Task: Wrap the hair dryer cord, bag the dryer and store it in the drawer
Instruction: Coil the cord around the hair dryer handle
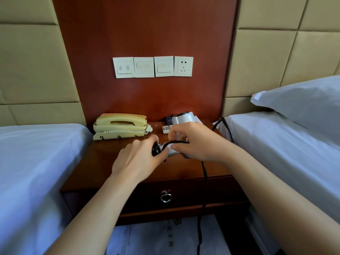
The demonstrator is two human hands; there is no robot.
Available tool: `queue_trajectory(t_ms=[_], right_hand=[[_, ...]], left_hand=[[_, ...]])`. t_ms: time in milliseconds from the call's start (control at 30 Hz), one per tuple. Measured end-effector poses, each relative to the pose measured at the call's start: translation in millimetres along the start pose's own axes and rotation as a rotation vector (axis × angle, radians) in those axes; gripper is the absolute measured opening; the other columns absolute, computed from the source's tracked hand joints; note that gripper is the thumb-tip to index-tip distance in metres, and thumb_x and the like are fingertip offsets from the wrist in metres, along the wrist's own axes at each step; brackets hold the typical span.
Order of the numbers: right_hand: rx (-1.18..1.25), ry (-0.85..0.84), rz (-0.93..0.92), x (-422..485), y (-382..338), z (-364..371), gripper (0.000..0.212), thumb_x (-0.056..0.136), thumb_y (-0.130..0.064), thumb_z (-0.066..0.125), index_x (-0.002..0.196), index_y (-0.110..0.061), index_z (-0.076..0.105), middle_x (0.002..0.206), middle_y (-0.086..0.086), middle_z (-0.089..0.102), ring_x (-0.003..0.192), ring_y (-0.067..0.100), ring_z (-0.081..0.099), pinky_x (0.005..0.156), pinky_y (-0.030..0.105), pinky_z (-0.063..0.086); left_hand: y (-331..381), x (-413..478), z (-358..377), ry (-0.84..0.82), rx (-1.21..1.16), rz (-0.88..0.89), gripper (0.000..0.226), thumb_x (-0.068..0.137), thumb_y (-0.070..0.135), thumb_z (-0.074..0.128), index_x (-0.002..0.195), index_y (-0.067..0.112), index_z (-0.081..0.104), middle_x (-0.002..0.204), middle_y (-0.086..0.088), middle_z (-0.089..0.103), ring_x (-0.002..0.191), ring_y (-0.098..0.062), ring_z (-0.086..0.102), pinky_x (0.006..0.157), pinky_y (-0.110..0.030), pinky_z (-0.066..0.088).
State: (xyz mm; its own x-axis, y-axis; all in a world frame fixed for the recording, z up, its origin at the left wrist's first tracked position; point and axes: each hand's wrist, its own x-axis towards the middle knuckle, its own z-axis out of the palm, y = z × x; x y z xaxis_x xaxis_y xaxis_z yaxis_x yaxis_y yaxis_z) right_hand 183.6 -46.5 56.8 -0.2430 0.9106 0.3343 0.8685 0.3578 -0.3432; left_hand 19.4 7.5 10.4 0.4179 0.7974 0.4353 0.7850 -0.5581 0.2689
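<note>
A silver-grey hair dryer [184, 117] is held over the wooden nightstand [103, 162], its barrel pointing away from me. My left hand [137, 161] grips the end of its handle, where a few turns of black cord [204, 170] are wound. My right hand [195, 141] pinches the cord across the handle. The rest of the cord hangs down past the closed drawer [184, 192] with its ring pull [166, 197], and a loop rises by the right bed. No bag is clearly in view.
A cream telephone [120, 126] sits at the back left of the nightstand, a small card [166, 128] and a dark item [169, 120] behind the dryer. Beds [36, 162] flank both sides. Switch plates and a wall socket [183, 66] are above.
</note>
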Motion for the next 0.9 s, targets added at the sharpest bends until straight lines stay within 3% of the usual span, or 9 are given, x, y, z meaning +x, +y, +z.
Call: queue_trajectory(t_ms=[133,233,333,433,567,667,767,833,900], right_hand=[[-0.181,-0.039,0.017,0.6,14.4,-3.5,0.008,0.087,-0.021,0.06,0.079,-0.022,0.059,0.066,-0.008,0.057,0.056,0.005,0.046,0.053,0.017,0.034],[-0.246,-0.059,0.084,-1.2,31.8,-7.8,0.017,0.087,-0.022,0.057,0.071,-0.026,0.055,0.058,-0.012,0.046,0.056,0.005,0.044,0.056,0.026,0.039],[-0.296,-0.044,0.143,-3.6,51.7,-10.4,0.031,0.086,-0.027,0.055,0.059,-0.032,0.042,0.06,-0.009,0.045,0.064,0.017,0.046,0.06,0.031,0.039],[-0.285,-0.063,0.162,-6.4,62.3,-12.0,0.024,0.086,-0.026,0.057,0.065,-0.031,0.046,0.061,-0.011,0.047,0.067,0.015,0.048,0.063,0.03,0.041],[-0.343,-0.038,0.163,-8.0,73.1,-16.0,0.006,0.088,-0.023,0.055,0.084,-0.025,0.06,0.08,-0.009,0.056,0.081,0.016,0.055,0.066,0.028,0.04],[-0.44,0.06,0.129,-11.4,82.8,-15.0,0.009,0.09,-0.025,0.054,0.092,-0.022,0.062,0.082,-0.009,0.054,0.088,0.02,0.057,0.07,0.023,0.025],[-0.446,0.127,0.075,-15.3,88.9,-15.7,0.014,0.09,-0.032,0.054,0.085,-0.021,0.062,0.074,-0.009,0.051,0.082,0.021,0.055,0.066,0.02,0.019],[-0.431,0.135,0.002,-16.4,91.6,-17.1,0.024,0.09,-0.039,0.055,0.08,-0.019,0.063,0.068,-0.012,0.048,0.071,0.017,0.049,0.063,0.019,0.018],[-0.427,0.152,-0.077,-17.2,92.2,-17.1,0.031,0.089,-0.044,0.053,0.077,-0.018,0.064,0.066,-0.011,0.051,0.066,0.016,0.049,0.069,0.021,0.024]], left_hand=[[-3.5,1.3,-2.5,-0.039,0.05,-0.014,0.038,0.085,0.065,0.04,0.095,0.03,0.052,0.078,0.0,0.06,0.074,-0.026,0.059,0.057,-0.033,0.043],[-7.3,0.9,-5.3,-0.057,0.061,-0.033,0.036,0.085,0.062,0.042,0.092,0.029,0.054,0.079,0.0,0.061,0.074,-0.026,0.059,0.059,-0.034,0.044],[-13.2,3.3,-8.9,-0.063,0.056,-0.063,0.033,0.086,0.06,0.043,0.091,0.029,0.055,0.077,0.003,0.061,0.072,-0.023,0.059,0.061,-0.034,0.046],[-17.0,6.1,-10.8,-0.053,0.051,-0.087,0.035,0.085,0.06,0.044,0.09,0.028,0.056,0.076,0.003,0.061,0.07,-0.022,0.059,0.061,-0.034,0.047],[-19.1,11.1,-11.4,-0.045,0.051,-0.119,0.033,0.085,0.059,0.046,0.088,0.028,0.057,0.071,0.004,0.059,0.064,-0.017,0.057,0.056,-0.031,0.043],[-17.7,13.0,-10.0,-0.033,0.024,-0.139,0.033,0.084,0.059,0.047,0.085,0.028,0.056,0.069,0.004,0.059,0.062,-0.018,0.056,0.054,-0.03,0.041],[-23.0,16.5,-7.4,-0.047,-0.079,-0.161,0.035,0.079,0.062,0.047,0.078,0.028,0.057,0.063,0.002,0.059,0.057,-0.022,0.058,0.053,-0.03,0.039],[-30.3,19.4,-5.3,-0.074,-0.207,-0.168,0.032,0.078,0.061,0.049,0.073,0.03,0.058,0.059,0.001,0.059,0.054,-0.024,0.062,0.056,-0.031,0.044],[-35.5,21.0,-4.6,-0.088,-0.314,-0.182,0.028,0.082,0.053,0.054,0.068,0.03,0.06,0.052,0.002,0.054,0.045,-0.018,0.06,0.054,-0.029,0.042]])
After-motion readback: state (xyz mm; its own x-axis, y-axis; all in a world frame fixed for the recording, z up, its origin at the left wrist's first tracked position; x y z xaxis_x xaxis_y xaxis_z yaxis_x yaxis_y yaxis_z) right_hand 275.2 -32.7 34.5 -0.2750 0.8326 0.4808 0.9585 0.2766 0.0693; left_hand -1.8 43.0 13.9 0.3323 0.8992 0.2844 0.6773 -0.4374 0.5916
